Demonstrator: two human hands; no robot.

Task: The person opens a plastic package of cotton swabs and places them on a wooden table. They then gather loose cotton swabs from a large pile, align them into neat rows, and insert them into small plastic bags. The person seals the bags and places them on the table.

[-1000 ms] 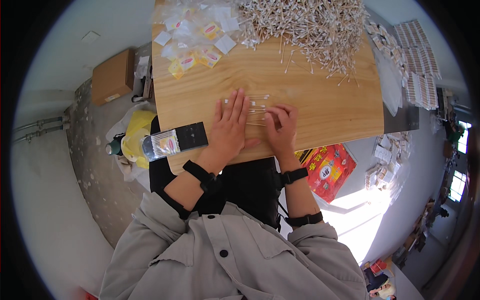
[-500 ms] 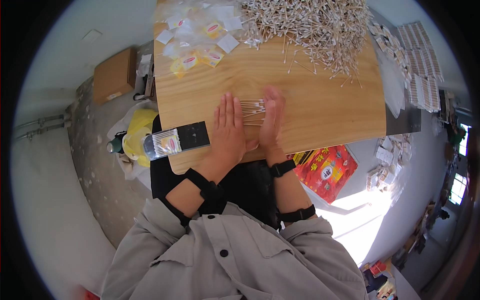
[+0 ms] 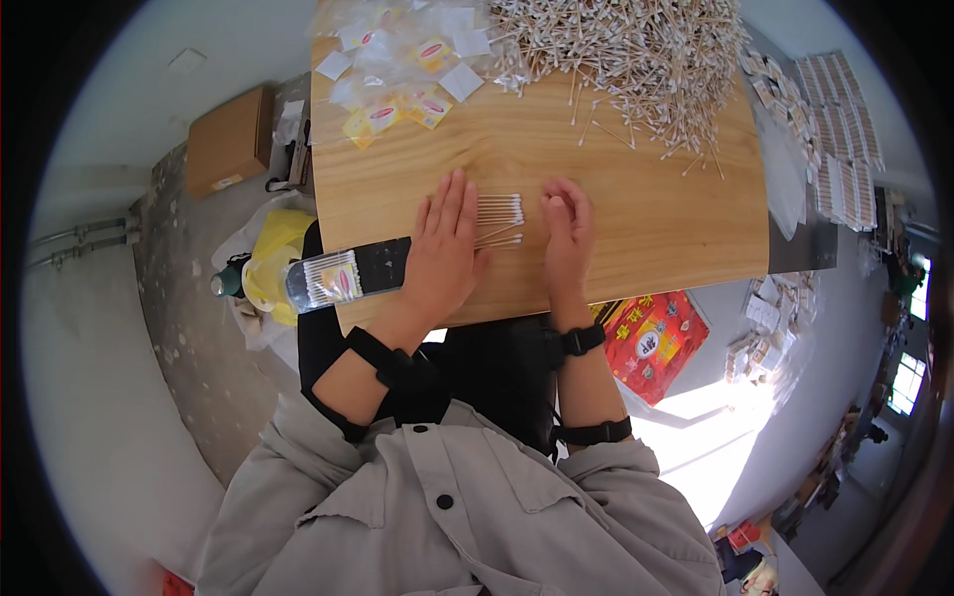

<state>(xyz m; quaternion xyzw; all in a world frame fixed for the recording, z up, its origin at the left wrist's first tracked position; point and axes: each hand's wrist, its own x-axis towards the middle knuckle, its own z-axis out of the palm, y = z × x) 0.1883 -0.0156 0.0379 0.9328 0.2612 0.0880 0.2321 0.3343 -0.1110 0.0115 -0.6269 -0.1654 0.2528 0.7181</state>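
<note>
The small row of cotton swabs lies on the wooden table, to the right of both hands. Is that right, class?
The side is wrong: the small row of cotton swabs lies on the wooden table, but between the left hand and the right hand, as the head view shows.

1. Cotton swabs [image 3: 505,209]: white tips, tan sticks.
2. Worktop [image 3: 676,228]: yellowish brown, wavy grain.
3. Labels [image 3: 384,115]: yellow and white with red ovals.
4. Shirt [image 3: 556,517]: plain grey, black buttons [image 3: 444,503].
5. Wrist straps [image 3: 582,340]: black.
6. Box [image 3: 229,144]: brown.
7. Sack [image 3: 676,363]: red, patched yellow.
</note>
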